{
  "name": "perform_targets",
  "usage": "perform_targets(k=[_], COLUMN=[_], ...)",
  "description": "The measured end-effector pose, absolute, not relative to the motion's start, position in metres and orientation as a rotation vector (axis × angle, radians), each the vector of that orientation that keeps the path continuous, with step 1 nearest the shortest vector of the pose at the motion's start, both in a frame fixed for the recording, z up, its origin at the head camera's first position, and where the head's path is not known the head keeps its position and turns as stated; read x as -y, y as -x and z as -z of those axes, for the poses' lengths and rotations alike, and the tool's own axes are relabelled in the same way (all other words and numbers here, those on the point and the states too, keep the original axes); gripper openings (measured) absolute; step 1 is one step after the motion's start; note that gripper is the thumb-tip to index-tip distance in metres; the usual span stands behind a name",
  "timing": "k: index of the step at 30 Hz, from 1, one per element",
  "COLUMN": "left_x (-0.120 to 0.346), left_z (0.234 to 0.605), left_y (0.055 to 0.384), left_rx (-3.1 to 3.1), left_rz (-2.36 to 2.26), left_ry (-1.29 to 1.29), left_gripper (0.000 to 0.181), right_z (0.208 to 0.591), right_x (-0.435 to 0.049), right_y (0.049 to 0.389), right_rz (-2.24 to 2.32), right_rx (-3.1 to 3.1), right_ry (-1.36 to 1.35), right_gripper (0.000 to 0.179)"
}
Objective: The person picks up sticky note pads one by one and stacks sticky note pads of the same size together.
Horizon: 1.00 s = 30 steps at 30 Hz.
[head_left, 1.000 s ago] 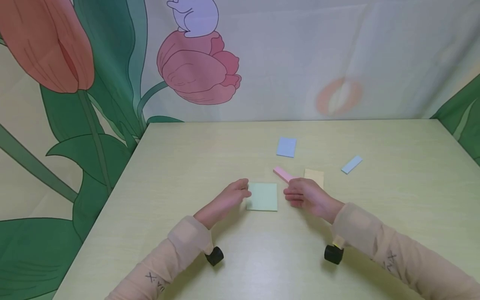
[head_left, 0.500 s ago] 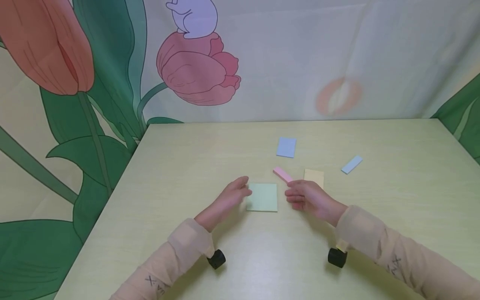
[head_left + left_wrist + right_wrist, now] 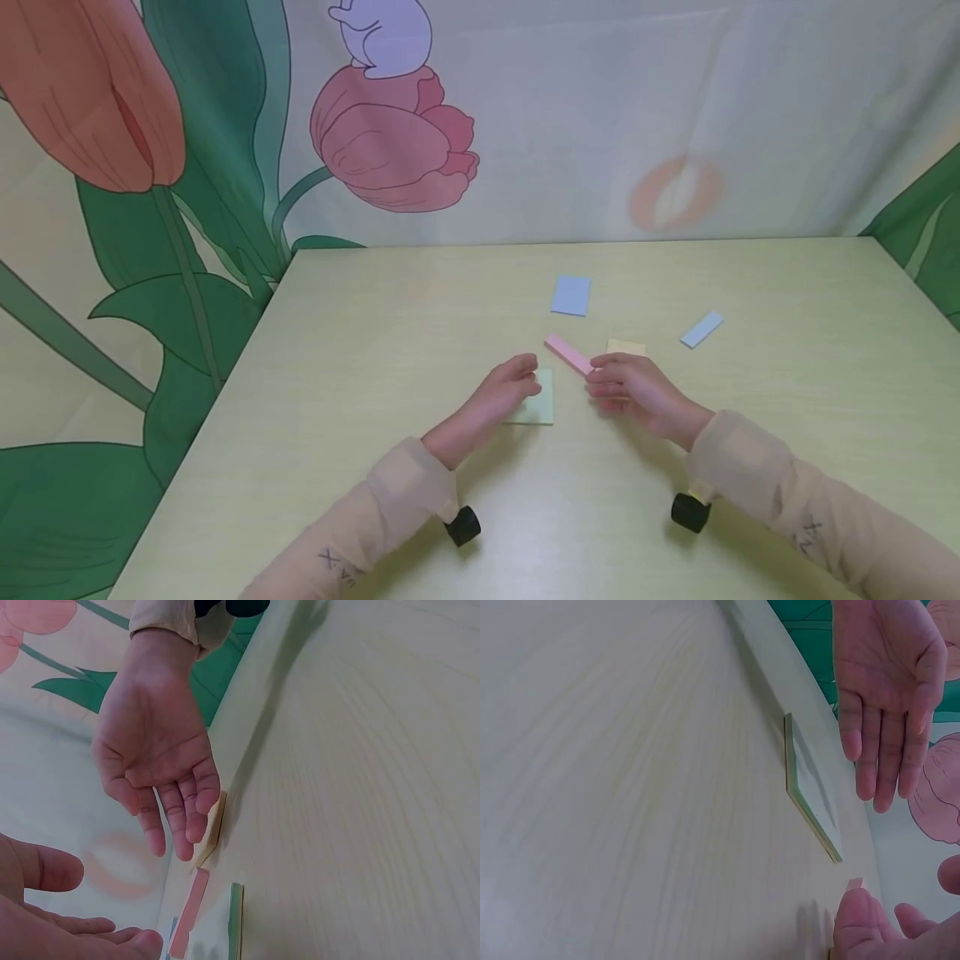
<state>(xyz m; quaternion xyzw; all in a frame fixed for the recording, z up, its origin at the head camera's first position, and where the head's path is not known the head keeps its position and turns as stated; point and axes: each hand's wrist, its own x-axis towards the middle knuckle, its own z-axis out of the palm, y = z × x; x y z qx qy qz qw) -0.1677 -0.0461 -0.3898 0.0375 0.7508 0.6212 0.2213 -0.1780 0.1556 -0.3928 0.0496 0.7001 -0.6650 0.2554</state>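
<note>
My left hand (image 3: 504, 395) is held above a pale green square pad (image 3: 542, 402), like a block of sticky notes, and covers its left part. Its fingers are relaxed, with nothing held. My right hand (image 3: 641, 392) hovers at the near end of a pink strip (image 3: 566, 353), fingers loosely extended. Beneath and behind that hand lies a pale yellow pad (image 3: 625, 346), mostly hidden. In the left wrist view, the right hand's palm (image 3: 154, 739) faces across with a gap above the table. The right wrist view shows the left hand (image 3: 889, 697) raised beyond the green pad (image 3: 814, 799).
A blue pad (image 3: 571, 296) lies farther back on the pale wood-look table (image 3: 337, 350). To the right is a narrow light-blue strip (image 3: 702, 330). A printed flower curtain (image 3: 562, 125) hangs along the table's far edge.
My left hand has moved right, over the green pad, hiding more of it. My right hand has drifted slightly right, uncovering more of the pink strip and covering more of the yellow pad.
</note>
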Motion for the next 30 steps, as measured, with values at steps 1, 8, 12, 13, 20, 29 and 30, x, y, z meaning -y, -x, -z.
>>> perform_targets(k=[1, 8, 12, 13, 20, 29, 30], left_x=[0.043, 0.023, 0.013, 0.011, -0.006, -0.024, -0.025], left_z=[0.39, 0.394, 0.39, 0.39, 0.397, 0.405, 0.405], left_y=[0.168, 0.166, 0.162, 0.162, 0.164, 0.168, 0.169], left_rx=[-2.064, -2.044, -2.059, -2.063, -2.036, -2.002, -2.004], left_rz=[-1.718, -1.71, -1.677, -1.672, -1.659, -1.616, -1.613], left_ry=[-0.106, -0.121, -0.13, -0.133, -0.158, -0.133, -0.129], left_gripper=[0.05, 0.05, 0.05, 0.05, 0.051, 0.053, 0.053], right_z=[0.393, 0.394, 0.394, 0.394, 0.395, 0.397, 0.396], right_x=[-0.157, -0.167, -0.171, -0.172, -0.179, -0.186, -0.187], right_y=[0.178, 0.18, 0.182, 0.182, 0.184, 0.187, 0.187], right_rz=[1.806, 1.777, 1.757, 1.752, 1.752, 1.678, 1.666], right_rx=[-1.903, -1.955, -1.986, -1.996, -2.05, -2.166, -2.179], right_ry=[-0.129, -0.142, -0.164, -0.169, -0.202, -0.223, -0.226], right_gripper=[0.045, 0.046, 0.048, 0.048, 0.047, 0.048, 0.048])
